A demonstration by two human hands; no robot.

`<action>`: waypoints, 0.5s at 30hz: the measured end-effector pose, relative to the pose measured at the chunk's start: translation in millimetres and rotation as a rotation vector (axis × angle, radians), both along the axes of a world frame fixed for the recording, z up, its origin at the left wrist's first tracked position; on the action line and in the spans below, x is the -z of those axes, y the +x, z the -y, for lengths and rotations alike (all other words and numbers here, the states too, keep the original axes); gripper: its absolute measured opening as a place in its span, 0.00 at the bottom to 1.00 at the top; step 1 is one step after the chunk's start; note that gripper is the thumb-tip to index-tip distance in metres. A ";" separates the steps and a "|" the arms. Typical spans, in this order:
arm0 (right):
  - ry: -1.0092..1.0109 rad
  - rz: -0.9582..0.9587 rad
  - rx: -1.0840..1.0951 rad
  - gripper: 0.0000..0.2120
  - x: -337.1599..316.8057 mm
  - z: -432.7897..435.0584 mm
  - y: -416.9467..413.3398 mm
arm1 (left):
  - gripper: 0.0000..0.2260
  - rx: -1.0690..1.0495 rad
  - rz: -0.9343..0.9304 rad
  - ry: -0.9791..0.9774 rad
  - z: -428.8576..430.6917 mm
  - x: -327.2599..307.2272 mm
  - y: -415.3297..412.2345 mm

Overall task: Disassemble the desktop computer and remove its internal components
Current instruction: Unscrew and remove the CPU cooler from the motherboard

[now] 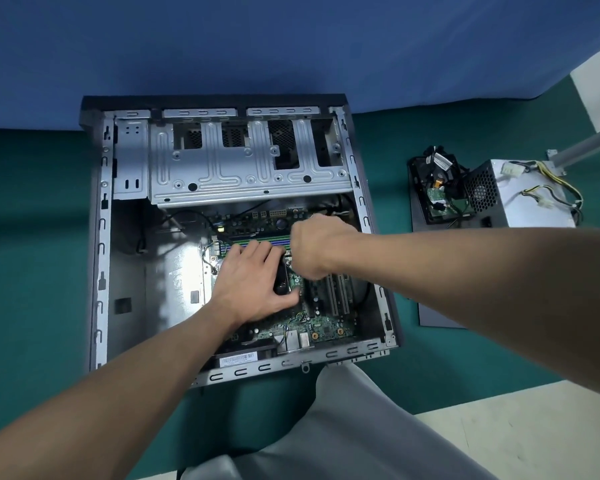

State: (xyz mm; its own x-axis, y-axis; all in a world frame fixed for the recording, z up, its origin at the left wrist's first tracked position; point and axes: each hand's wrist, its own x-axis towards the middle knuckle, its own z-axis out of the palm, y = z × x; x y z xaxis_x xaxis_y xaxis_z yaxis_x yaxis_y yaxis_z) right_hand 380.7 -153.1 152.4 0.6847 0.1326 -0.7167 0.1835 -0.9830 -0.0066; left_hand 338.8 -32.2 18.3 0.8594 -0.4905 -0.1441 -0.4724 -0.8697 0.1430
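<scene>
The open desktop case lies on a green mat with its green motherboard exposed in the lower right. My left hand rests on the board, fingers spread straight over the memory slots. Its thumb lies against the lower end of a black part. My right hand is curled in a fist over the upper end of that black part; its fingertips are hidden. The empty metal drive cage fills the far half of the case.
On the mat to the right stand a removed power supply with loose cables and a black fan unit on a dark panel. A metal pole slants behind them. Blue cloth hangs behind the case. My grey-clad knee is near its front.
</scene>
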 end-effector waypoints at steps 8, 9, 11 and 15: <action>0.081 0.224 -0.570 0.03 -5.3 -12.6 -2.6 | 0.33 -0.039 -0.039 -0.046 1.7 -0.4 -0.6; 0.163 0.201 -0.344 0.03 -6.8 -12.4 -1.0 | 0.33 -0.029 -0.024 -0.035 1.5 0.0 -0.3; 0.287 0.113 0.179 0.08 -5.0 -13.9 3.8 | 0.33 -0.015 0.000 -0.016 1.6 -0.5 -0.4; 0.439 -0.170 0.753 0.11 -4.8 -9.2 18.7 | 0.34 0.005 0.006 0.008 0.7 1.1 -0.4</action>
